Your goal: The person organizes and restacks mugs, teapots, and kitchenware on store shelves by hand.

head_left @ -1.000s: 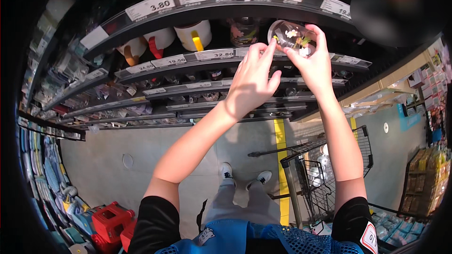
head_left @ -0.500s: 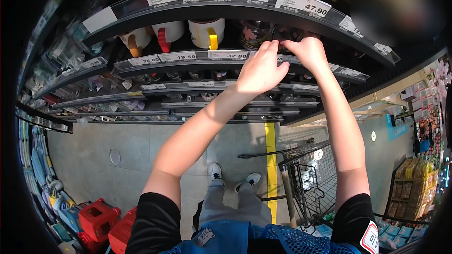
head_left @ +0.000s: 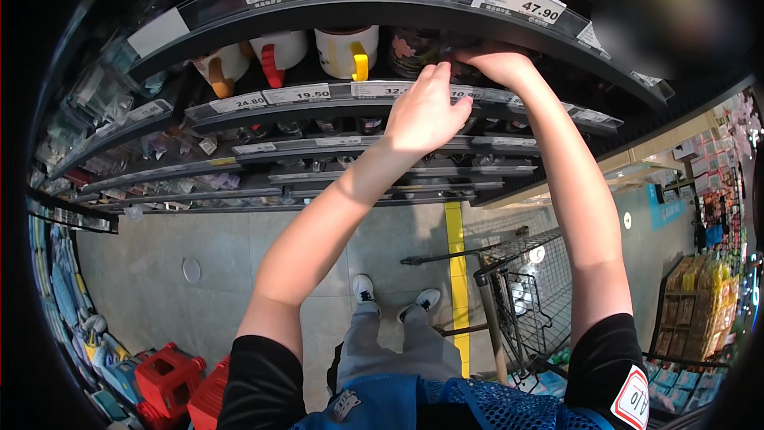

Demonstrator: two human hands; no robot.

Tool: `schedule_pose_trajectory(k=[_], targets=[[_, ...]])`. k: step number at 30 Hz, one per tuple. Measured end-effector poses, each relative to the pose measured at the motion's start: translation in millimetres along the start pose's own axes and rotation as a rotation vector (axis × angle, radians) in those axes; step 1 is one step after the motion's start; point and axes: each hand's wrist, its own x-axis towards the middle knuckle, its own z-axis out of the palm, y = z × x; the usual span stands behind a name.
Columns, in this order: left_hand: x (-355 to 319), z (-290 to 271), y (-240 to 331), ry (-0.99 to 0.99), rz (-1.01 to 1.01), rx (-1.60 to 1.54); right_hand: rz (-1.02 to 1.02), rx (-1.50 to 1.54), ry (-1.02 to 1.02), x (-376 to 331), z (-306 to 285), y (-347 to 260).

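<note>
Both my arms reach up into the second shelf [head_left: 334,94] of a dark store rack. My right hand [head_left: 500,64] is pushed in under the shelf above, and its fingers are hidden behind that edge, so what they hold is not visible. My left hand [head_left: 430,111] lies against the price rail just below, fingers loosely curved, with nothing in it. Its fingertips are close to a dark glass cup with pink flowers [head_left: 414,49]. Left of that stand a white mug with a yellow handle [head_left: 348,52] and a white mug with a red handle [head_left: 278,49].
Lower shelves [head_left: 263,167] carry small glassware and packets. A wire shopping cart [head_left: 521,295] stands at my right. Red plastic stools [head_left: 163,374] sit at the lower left. A yellow line [head_left: 455,271] runs along the grey floor beside my shoes [head_left: 390,299].
My right hand held a clear glass out in front of the rack; it has moved into the shelf and the glass is no longer visible. My left hand followed up to the rail.
</note>
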Motion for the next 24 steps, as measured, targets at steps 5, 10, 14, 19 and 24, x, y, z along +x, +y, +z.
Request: schedule_pose_trajectory(k=[5,10,14,19,24], targets=[[0,9,-1,0.032,0.094,0.065,0.117,-0.125,-0.105,-8,-4,4],[-47,36,12,0.049,0.221,-0.171,-0.087,-0.105,0.407,-116,-22,22],[-121,103,12,-0.234,0.201,-0.382,0.062,-0.163,0.405,-254,-74,87],[-184,212,55,-0.663,0.194,-0.387,0.886,0.101,0.573,-488,-93,275],[-218,301,73,-0.764,0.189,-0.366,1.42,0.231,0.291,-683,38,409]])
